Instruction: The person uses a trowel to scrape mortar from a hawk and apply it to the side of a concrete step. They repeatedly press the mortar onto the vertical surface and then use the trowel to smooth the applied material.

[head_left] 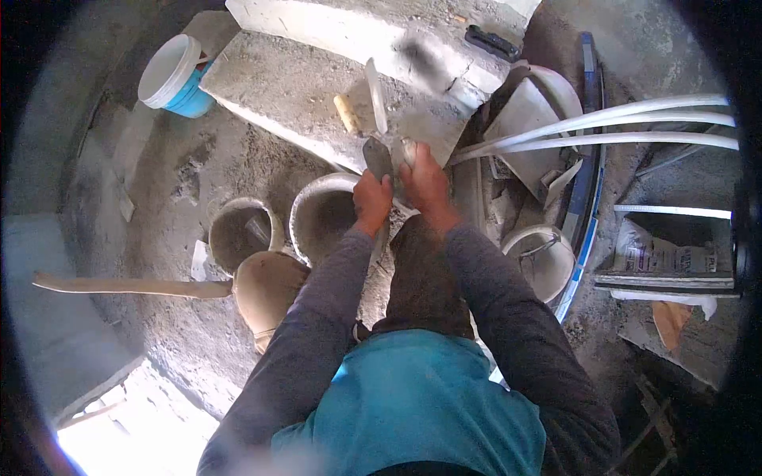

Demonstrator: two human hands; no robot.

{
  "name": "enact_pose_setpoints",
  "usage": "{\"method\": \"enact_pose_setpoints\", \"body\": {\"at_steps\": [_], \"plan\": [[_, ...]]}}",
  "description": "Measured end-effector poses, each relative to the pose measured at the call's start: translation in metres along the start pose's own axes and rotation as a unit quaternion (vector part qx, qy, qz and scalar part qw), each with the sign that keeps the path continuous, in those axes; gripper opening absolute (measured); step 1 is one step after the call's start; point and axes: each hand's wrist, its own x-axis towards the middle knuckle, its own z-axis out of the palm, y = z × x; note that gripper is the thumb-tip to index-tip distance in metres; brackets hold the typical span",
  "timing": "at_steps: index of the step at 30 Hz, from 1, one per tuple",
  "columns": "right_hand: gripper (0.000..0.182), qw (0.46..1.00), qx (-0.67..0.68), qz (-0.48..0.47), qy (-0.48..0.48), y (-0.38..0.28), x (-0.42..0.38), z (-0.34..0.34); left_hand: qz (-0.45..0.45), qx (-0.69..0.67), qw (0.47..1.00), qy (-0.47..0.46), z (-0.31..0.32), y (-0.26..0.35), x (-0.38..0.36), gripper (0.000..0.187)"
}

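My left hand (371, 200) is closed around a dark grey, flat, round-ended piece (377, 157) that points up and away from me. Close beside it, my right hand (427, 184) grips a pale, dusty object (408, 149); most of it is covered by the fingers, and I cannot tell its kind. Just beyond both hands, a short wooden handle (346, 113) and a long pale strip (376, 97) lie on the dusty concrete step (278, 83). A mortar-crusted bucket (300, 218) stands below and left of my left hand.
Another dirty bucket (275, 230) is further left, near a long wooden handle (143, 285). A blue-and-white bucket (186, 94) leans at upper left. White tubes (603, 127), a blue level (583, 202) and a pale bucket (559, 274) occupy the right side.
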Motion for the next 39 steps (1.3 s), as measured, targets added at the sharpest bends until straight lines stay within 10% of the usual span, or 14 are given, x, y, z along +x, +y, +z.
{"method": "enact_pose_setpoints", "body": {"at_steps": [12, 15, 30, 32, 39], "plan": [[0.039, 0.997, 0.048, -0.052, 0.020, 0.002, -0.004, 0.009, -0.018, 0.035, 0.999, -0.011, 0.002, 0.003, 0.001, 0.032], [0.037, 0.993, -0.006, 0.082, -0.086, -0.010, 0.008, 0.003, 0.018, 0.004, 1.000, -0.008, -0.002, 0.003, 0.002, 0.032], [0.034, 0.996, 0.069, -0.019, 0.058, -0.008, 0.000, 0.001, 0.003, 0.013, 1.000, 0.003, 0.011, -0.007, 0.003, 0.038], [0.034, 0.996, -0.016, 0.048, -0.071, 0.001, 0.002, 0.000, 0.023, 0.011, 1.000, 0.007, 0.013, -0.011, 0.003, 0.038], [0.036, 0.992, 0.106, -0.012, 0.074, 0.003, -0.001, 0.015, 0.004, 0.043, 0.999, 0.002, 0.014, -0.010, 0.004, 0.038]]}}
